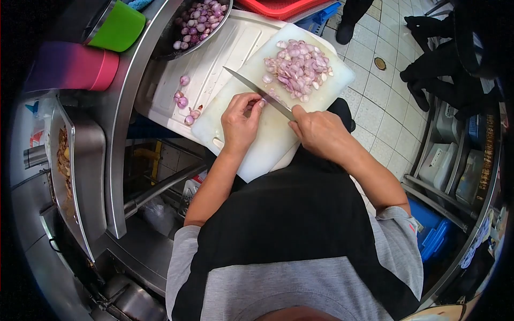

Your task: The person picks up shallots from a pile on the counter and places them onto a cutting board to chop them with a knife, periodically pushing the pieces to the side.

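Observation:
My right hand (320, 131) is closed round the handle of a kitchen knife (257, 90), whose blade points up and to the left across a white cutting board (278, 142). Beside the blade, my left hand (242, 119) pinches a shallot (262, 101), mostly hidden by the fingers. A pile of sliced shallots (300, 69) covers the far right part of the board. Several loose whole shallots (183, 101) lie left of the board on a white tray-like surface (166, 91).
At the top, a metal bowl (229, 16) holds many peeled shallots. A red basket (273, 7) stands behind the board. Green (120, 27) and pink-purple containers (80, 67) sit on the steel counter (120, 107) at left, near a metal pan (88, 160). Another person's shoe (345, 33) is on the tiled floor.

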A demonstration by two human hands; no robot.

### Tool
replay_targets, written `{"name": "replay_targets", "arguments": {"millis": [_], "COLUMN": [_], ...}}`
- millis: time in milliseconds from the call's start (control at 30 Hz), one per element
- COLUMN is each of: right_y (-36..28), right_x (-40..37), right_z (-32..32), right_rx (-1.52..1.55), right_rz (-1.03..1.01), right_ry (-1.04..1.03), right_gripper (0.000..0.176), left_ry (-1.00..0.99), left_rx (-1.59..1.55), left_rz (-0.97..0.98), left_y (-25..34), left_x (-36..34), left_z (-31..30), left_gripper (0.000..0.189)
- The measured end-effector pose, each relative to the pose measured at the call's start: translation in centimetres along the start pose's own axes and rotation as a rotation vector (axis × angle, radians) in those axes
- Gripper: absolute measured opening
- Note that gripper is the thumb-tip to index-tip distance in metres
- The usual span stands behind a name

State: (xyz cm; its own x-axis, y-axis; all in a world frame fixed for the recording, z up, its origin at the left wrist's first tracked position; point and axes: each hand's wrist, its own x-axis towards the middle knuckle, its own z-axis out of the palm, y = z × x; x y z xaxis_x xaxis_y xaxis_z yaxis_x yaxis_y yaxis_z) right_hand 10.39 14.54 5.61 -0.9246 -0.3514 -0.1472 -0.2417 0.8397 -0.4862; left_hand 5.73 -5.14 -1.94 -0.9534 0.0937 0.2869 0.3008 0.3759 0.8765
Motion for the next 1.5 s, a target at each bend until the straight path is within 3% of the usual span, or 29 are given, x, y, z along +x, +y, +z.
{"name": "replay_targets", "arguments": {"millis": [133, 200, 433, 800, 1167, 1400, 1500], "right_y": [-0.3, -0.4, 0.9, -0.2, 0.2, 2.2, 3.7], "right_x": [-1.7, -1.8, 1.3, -2.1, 0.9, 1.3, 1.2], "right_z": [-1.2, -1.3, 2.9, -1.2, 2.7, 0.5, 0.4], "right_rx": [-0.053, 0.007, 0.06, -0.012, 0.08, 0.05, 0.021], "right_rz": [-0.038, 0.045, 0.019, -0.001, 0.041, 0.094, 0.105], "right_ry": [0.012, -0.072, 0.012, -0.034, -0.041, -0.165, -0.129], "right_gripper": [0.023, 0.023, 0.024, 0.024, 0.025, 0.029, 0.028], "left_ry": [0.007, 0.011, 0.002, 0.002, 0.006, -0.034, -0.097], "left_rx": [0.006, -0.011, 0.007, 0.023, 0.024, 0.095, 0.218], "left_rz": [-0.007, -0.014, -0.007, -0.023, 0.005, 0.068, 0.126], "left_y": [-0.2, -0.3, 0.2, 0.0, -0.1, 0.5, 0.4], "left_x": [-0.1, 0.0, 0.0, 0.0, 0.0, 0.1, 0.1], "left_z": [0.1, 0.1, 0.1, 0.0, 0.1, 0.0, 0.2], "left_gripper": [0.013, 0.013, 0.013, 0.013, 0.013, 0.012, 0.014]}}
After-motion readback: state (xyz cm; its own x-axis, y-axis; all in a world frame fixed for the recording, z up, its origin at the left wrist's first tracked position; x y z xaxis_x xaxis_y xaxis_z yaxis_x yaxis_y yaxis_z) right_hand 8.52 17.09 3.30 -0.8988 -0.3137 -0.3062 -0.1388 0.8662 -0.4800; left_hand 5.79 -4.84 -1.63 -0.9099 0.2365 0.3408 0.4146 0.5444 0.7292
